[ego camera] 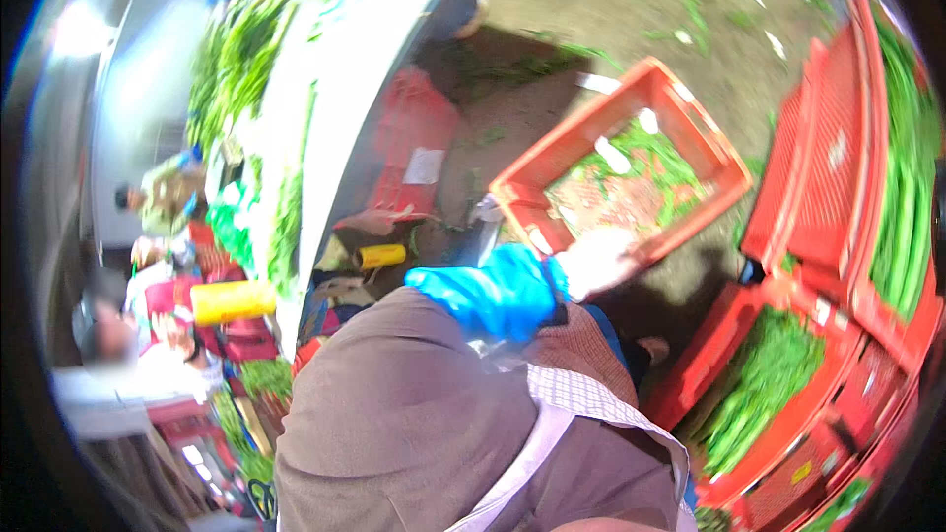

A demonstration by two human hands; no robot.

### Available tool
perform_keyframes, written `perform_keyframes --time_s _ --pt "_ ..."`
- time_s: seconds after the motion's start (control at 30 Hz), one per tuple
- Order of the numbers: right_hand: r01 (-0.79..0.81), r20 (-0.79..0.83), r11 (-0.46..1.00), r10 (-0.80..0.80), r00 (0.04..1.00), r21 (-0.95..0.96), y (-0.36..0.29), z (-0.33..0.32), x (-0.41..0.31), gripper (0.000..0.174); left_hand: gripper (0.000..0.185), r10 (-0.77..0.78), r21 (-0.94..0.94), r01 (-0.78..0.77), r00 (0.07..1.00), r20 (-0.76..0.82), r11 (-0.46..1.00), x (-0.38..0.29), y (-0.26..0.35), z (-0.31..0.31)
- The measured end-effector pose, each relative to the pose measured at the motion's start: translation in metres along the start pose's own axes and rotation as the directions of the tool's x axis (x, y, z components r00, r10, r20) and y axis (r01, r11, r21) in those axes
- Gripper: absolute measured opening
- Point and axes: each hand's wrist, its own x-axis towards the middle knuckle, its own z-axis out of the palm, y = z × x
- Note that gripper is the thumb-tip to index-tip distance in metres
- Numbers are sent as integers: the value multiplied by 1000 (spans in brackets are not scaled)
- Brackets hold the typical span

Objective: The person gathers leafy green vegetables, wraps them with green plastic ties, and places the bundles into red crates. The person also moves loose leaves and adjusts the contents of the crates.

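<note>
My left hand (600, 260), in a blue sleeve cover (491, 295), grips the near corner of a red plastic crate (702, 118). Glare washes out its fingers. Inside the crate lie loose green leaf scraps (669, 177), pale debris and several white bits. The crate is angled over the floor, and a shadow shows beneath its near side. My right hand is out of view. A brown sleeve (399, 384) and an apron strap (550, 443) fill the foreground.
Red crates of long green stalks (905, 185) and leafy greens (776, 377) stand right. Left is a white table (355, 37) with greens (240, 59) and a yellow roll (233, 301). Another person (166, 196) stands beyond. Scraps litter the floor (613, 0); a red crate (414, 140) lies under the table.
</note>
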Motion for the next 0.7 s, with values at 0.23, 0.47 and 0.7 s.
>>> perform_keyframes --time_s 0.23,0.47,0.7 --pt "-322 602 947 258 756 -1 -17 70 -23 33 60 -222 6 684 244 -944 729 -241 -251 -253" --pt "-303 651 896 21 759 325 -199 139 1 29 85 -658 -337 756 160 -736 561 -357 -387 -285" --pt "407 424 840 -536 730 360 -481 114 -82 25 77 -44 228 675 360 -932 702 -318 -242 -327"
